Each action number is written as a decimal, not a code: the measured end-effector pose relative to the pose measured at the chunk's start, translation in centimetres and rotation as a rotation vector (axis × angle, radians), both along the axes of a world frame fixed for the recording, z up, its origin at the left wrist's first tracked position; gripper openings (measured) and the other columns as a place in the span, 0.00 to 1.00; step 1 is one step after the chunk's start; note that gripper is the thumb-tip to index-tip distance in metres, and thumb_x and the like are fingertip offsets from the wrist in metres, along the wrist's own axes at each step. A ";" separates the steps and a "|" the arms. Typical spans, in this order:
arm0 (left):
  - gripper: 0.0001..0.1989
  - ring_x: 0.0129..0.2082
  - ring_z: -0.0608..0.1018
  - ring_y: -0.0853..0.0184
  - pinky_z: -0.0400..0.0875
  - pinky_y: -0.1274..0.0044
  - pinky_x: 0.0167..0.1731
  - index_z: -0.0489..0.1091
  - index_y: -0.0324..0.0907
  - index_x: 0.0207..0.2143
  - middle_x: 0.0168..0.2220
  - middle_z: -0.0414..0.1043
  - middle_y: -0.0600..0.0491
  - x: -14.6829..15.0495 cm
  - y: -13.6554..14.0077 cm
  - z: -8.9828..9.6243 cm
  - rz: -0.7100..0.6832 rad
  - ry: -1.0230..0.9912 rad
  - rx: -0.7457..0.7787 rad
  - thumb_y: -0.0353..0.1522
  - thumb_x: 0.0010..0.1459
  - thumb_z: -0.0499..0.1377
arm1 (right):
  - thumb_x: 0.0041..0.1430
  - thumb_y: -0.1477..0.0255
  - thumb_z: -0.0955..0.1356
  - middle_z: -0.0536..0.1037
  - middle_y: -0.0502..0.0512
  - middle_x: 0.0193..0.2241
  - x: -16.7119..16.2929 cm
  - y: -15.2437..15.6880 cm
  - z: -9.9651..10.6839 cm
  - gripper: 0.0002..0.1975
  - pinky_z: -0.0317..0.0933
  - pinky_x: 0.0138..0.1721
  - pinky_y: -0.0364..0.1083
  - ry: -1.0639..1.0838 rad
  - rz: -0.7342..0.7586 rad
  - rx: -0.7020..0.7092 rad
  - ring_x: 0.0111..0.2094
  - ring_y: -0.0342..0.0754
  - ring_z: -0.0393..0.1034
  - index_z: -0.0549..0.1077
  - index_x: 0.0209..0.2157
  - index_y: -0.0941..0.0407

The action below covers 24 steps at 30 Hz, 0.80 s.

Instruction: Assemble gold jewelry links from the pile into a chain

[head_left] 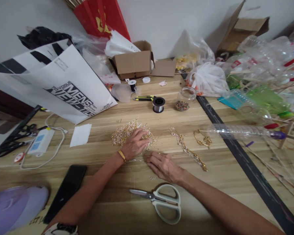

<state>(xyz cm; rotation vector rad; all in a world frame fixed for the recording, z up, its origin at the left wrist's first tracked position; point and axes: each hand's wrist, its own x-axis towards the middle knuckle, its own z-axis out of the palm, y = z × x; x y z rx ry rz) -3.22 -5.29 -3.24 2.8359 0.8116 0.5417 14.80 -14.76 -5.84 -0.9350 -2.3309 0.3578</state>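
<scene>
My left hand (136,142), with a gold bracelet (122,156) at the wrist, rests on the right side of a pile of small gold and silver beads (123,133). Its fingers are bent and a little apart, touching the beads. Just to the right, my right hand (165,165) lies low on the table with its fingers curled together; what they pinch is too small to make out. A thin beaded strand (136,160) lies between the hands. Several tiny silver pieces (152,178) sit near the right hand. Below it, white-handled scissors (159,200) lie with blades pointing left.
Gold and silver chains (188,148) lie to the right. Behind stand a wire spool (158,105), a yellow-black cutter (144,98) and a bead jar (182,105). A phone (66,187), power strip (41,142) and white paper bag (63,81) are left; plastic bottles (245,130) crowd the right.
</scene>
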 end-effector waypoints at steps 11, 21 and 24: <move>0.10 0.55 0.61 0.59 0.62 0.60 0.54 0.73 0.41 0.40 0.48 0.67 0.46 -0.7 -0.6 0.0 0.008 -0.008 0.003 0.27 0.57 0.55 | 0.65 0.75 0.59 0.71 0.54 0.31 0.0 -0.2 0.9 0.05 0.62 0.32 0.42 -0.031 -0.007 0.007 0.32 0.44 0.69 0.66 0.37 0.58; 0.11 0.55 0.61 0.58 0.61 0.60 0.55 0.72 0.42 0.42 0.48 0.66 0.46 -1.3 -1.2 -0.1 -0.008 0.085 0.104 0.28 0.58 0.53 | 0.65 0.74 0.59 0.72 0.55 0.33 0.0 -0.2 0.5 0.07 0.62 0.32 0.43 -0.053 0.002 0.016 0.33 0.44 0.68 0.66 0.38 0.58; 0.11 0.55 0.61 0.58 0.61 0.60 0.54 0.72 0.41 0.42 0.48 0.66 0.45 -1.2 -1.4 0.0 -0.013 0.090 0.126 0.28 0.58 0.53 | 0.65 0.74 0.58 0.72 0.55 0.34 -0.1 -0.2 0.5 0.07 0.63 0.34 0.44 -0.050 0.001 0.005 0.34 0.45 0.68 0.66 0.39 0.58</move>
